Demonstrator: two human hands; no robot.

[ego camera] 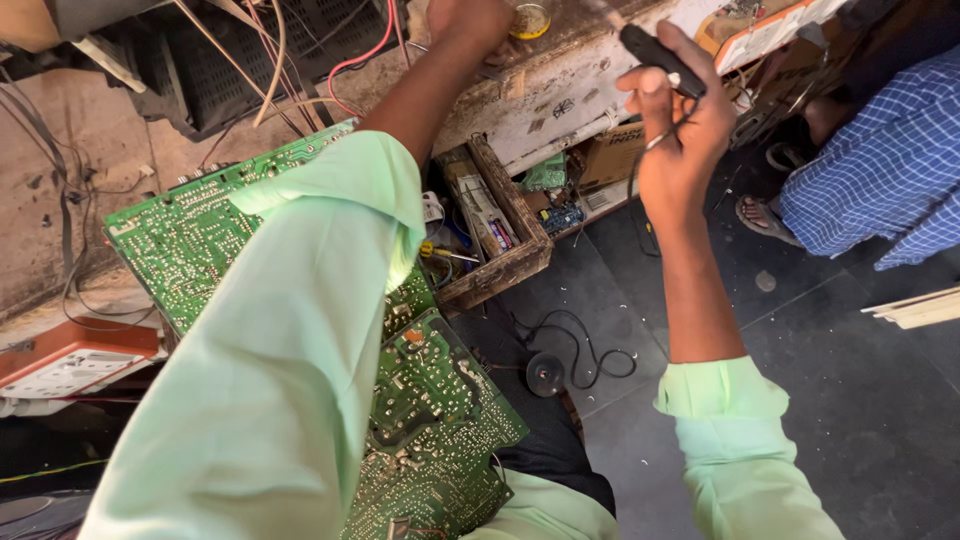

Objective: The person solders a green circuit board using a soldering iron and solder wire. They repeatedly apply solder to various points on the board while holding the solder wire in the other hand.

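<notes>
Closest in, a green board (pixel 440 430) sits on the lap, solder side up, with a bigger board (pixel 190 235) behind it, half covered by the left sleeve. Past those, the right hand (pixel 680 140) is closed tight around a black soldering iron (pixel 655 55), with a thin wire (pixel 665 135) pinched in the same fingers. The left hand (pixel 470 22) reaches up onto the bench edge (pixel 560 90) near a yellow tin (pixel 528 18); can't tell if it's gripping anything, it's cut off at the top.

My worry: the iron is held up in the air over the open drawer (pixel 495 235) full of parts, so one slip could drop it onto them. The loose cable (pixel 575 350) on the floor might snag too. Another person's foot in a sandal (pixel 765 215) is pretty close on the right.
</notes>
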